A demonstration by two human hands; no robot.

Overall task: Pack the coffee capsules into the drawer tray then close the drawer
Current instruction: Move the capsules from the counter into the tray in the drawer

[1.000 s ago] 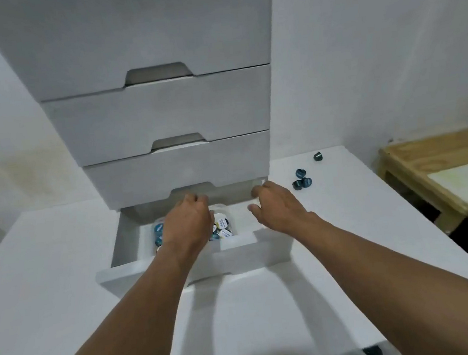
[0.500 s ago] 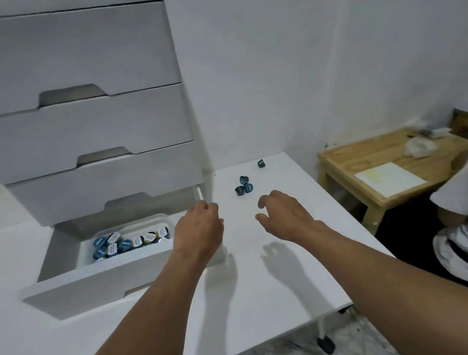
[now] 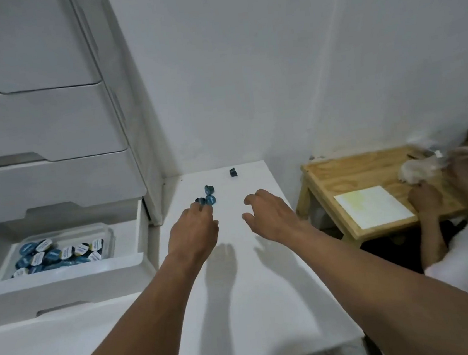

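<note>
The left hand's fingertips [image 3: 195, 211] are at the near edge of a cluster of three loose coffee capsules [image 3: 210, 200]. I cannot tell whether they touch the closest one. The fingers reach forward loosely and hold nothing that I can see. The left hand [image 3: 194, 234] is clearly the nearer one to the cluster, which lies straight ahead of it, toward the wall. The right hand [image 3: 269, 214] hovers beside it, off to the right, with its fingers apart, slightly curled and empty. A fourth capsule [image 3: 233, 172] sits alone further back, between the two hands' lines of reach, perhaps better placed for the right hand. The capsules are short and round, so I think any angle of grip would do.

They lie on a white table [image 3: 256, 306]. To the left, the bottom drawer [image 3: 64, 287] of a white drawer unit [image 3: 46, 125] is pulled out. Its clear tray [image 3: 110, 230] is already partly filled with capsules. To the right, well apart, another person's hand [image 3: 423, 199] rests on a low wooden side table [image 3: 357, 169].
</note>
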